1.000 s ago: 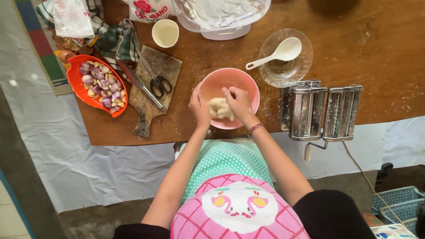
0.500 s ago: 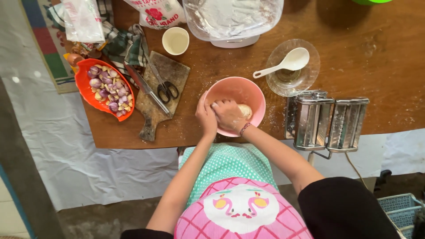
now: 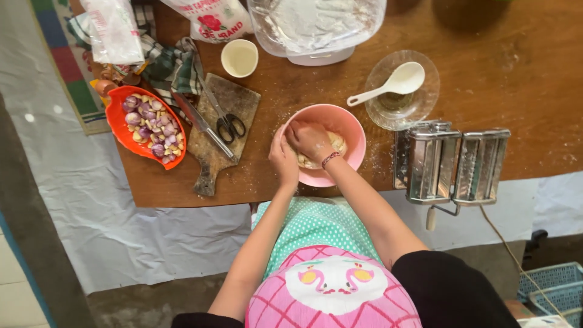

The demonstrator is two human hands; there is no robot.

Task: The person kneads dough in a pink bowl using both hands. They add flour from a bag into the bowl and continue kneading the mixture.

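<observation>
A pink bowl [image 3: 349, 124] stands on the wooden table [image 3: 516, 91] near its front edge, with pale dough [image 3: 336, 144] inside. My right hand [image 3: 311, 141] is in the bowl, fingers curled and pressed down on the dough. My left hand [image 3: 283, 159] grips the bowl's left rim. A red band sits on my right wrist.
A metal pasta machine [image 3: 450, 164] is clamped at the table edge, right of the bowl. Behind it, a glass dish [image 3: 425, 91] holds a white spoon [image 3: 388, 85]. To the left lie a cutting board [image 3: 220, 130] with scissors [image 3: 229, 124] and a knife, plus a red bowl [image 3: 118, 130] of shallots.
My right hand has gone from lifting the dough above the bowl to pushing it down on the bowl's left side. My left hand has stayed at the rim.
</observation>
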